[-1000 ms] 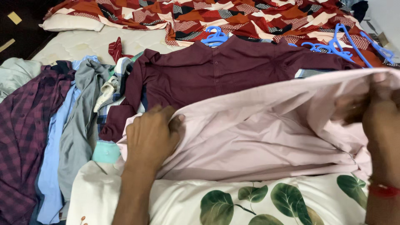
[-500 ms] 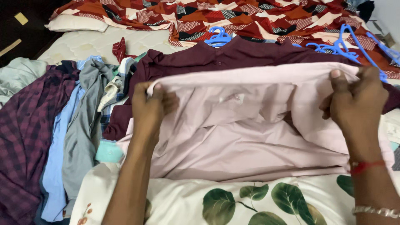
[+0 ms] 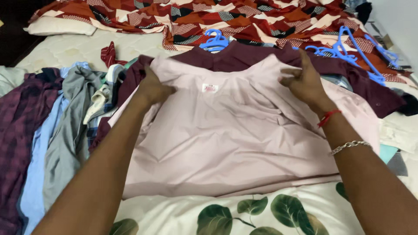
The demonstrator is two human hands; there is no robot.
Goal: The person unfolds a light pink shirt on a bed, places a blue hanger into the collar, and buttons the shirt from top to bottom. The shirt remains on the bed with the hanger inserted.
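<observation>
Head view: your left hand [image 3: 153, 89] and right hand [image 3: 305, 80] press down on the far corners of a pale pink shirt [image 3: 235, 143], fingers pinching its shoulder cloth. You have the shirt spread flat between both hands, its body running toward you from the grip and its small neck label [image 3: 210, 88] midway between them. It lies over a maroon shirt [image 3: 365, 85], near edge on a cream leaf-print sheet [image 3: 244, 213]. Blue hangers [image 3: 348, 48] sit far right by a patterned blanket [image 3: 244, 17]; a heap of shirts [image 3: 48, 130] lies left.
</observation>
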